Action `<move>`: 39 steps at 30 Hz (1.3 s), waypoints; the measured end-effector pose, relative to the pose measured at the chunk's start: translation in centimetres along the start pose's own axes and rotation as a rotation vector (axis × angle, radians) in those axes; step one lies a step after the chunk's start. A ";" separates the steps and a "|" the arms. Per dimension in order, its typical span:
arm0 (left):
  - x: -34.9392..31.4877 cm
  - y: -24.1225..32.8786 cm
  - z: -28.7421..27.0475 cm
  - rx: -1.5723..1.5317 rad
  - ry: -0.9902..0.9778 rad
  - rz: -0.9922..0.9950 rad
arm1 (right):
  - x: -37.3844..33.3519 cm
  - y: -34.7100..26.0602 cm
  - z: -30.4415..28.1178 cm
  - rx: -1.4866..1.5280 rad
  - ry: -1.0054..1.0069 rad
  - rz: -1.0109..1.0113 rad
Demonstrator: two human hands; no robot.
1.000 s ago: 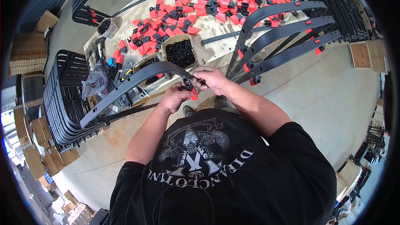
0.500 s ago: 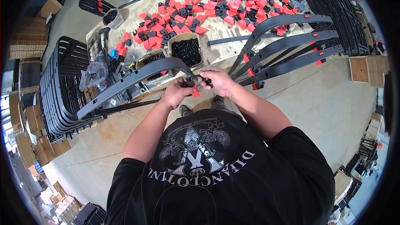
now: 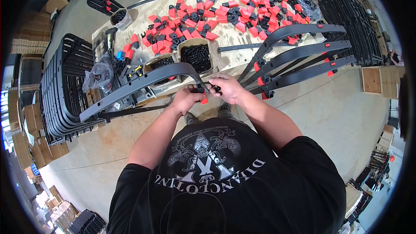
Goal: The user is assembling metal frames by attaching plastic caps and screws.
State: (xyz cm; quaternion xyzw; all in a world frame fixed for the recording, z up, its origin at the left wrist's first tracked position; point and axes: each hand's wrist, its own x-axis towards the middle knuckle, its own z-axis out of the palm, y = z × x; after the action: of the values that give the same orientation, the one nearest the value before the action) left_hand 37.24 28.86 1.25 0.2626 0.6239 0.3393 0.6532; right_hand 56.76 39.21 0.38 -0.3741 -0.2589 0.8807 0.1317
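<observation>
Left fingers point(image 3: 196, 97) | pinching red clip point(image 3: 205, 100) | at end of curved bar point(image 3: 135, 82)

From my remote seat I see an assembly workshop: a stained wooden workbench point(image 3: 229, 34) strewn with red-and-black plastic caps point(image 3: 245, 14), stacked black metal frames point(image 3: 57, 91), cardboard boxes point(image 3: 32, 119), concrete floor point(image 3: 312, 99).

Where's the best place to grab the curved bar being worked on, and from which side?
Probably its long middle, from the person's side: the bar is bare and slim there, with the crowded bench beyond it. The left hand and right hand crowd its bent end.
</observation>
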 end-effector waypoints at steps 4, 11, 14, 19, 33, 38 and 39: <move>-0.2 0.5 0.4 -0.214 -0.051 0.011 | 0.5 -0.1 0.4 -0.013 0.012 0.001; -0.2 -0.5 0.1 -0.275 -0.061 0.020 | 1.2 -0.4 0.1 0.079 -0.107 0.043; 0.0 -1.2 -0.2 -0.319 -0.048 0.014 | 1.7 -0.1 0.0 0.123 -0.099 0.070; -0.1 -1.2 -0.6 -0.376 -0.053 -0.053 | 3.0 0.3 -0.1 0.125 -0.125 0.160; -1.3 -1.8 -0.7 -0.117 0.079 0.074 | -0.1 -1.6 2.0 -0.129 -0.082 0.186; -4.9 -0.1 0.9 0.296 0.401 0.418 | -3.3 -2.8 3.3 0.157 -0.219 0.260; -5.2 0.6 1.0 0.297 0.401 0.422 | -3.4 -2.6 3.3 0.148 -0.261 0.269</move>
State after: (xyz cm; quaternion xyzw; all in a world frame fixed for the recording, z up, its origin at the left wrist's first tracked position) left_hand 38.25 25.36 5.09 0.4065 0.7146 0.4173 0.3873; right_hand 56.79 38.70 5.78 -0.2775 -0.1561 0.9480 0.0052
